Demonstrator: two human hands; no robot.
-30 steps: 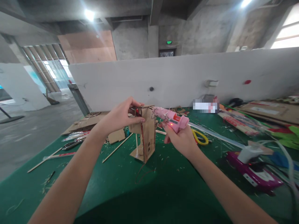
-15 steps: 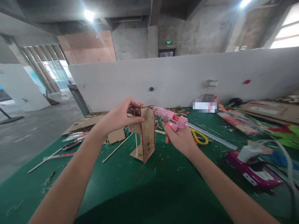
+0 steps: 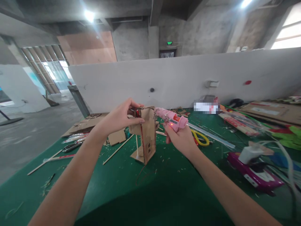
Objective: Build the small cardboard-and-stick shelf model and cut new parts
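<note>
A small cardboard structure (image 3: 149, 138) stands upright on the green table (image 3: 113, 191), with a thin stick and a flat base at its left side. My left hand (image 3: 125, 114) grips its upper left part, thumb on the near face and fingers over the top. My right hand (image 3: 178, 135) is wrapped round a pink hot glue gun (image 3: 168, 115) with a small red light lit. The gun's nozzle points left and meets the structure's upper right edge. From its back a long clear glue stick (image 3: 213, 135) sticks out to the right.
Yellow-handled scissors (image 3: 202, 138) lie beside my right wrist. A purple power strip (image 3: 255, 174) with a white plug sits at the right. Cardboard sheets (image 3: 82, 123), a thin wooden stick (image 3: 117, 150) and scraps lie at the left. A white partition (image 3: 178, 81) rises behind the table.
The glue stick behind the gun reaches slightly less far right. Both hands and the cardboard structure stay almost where they were.
</note>
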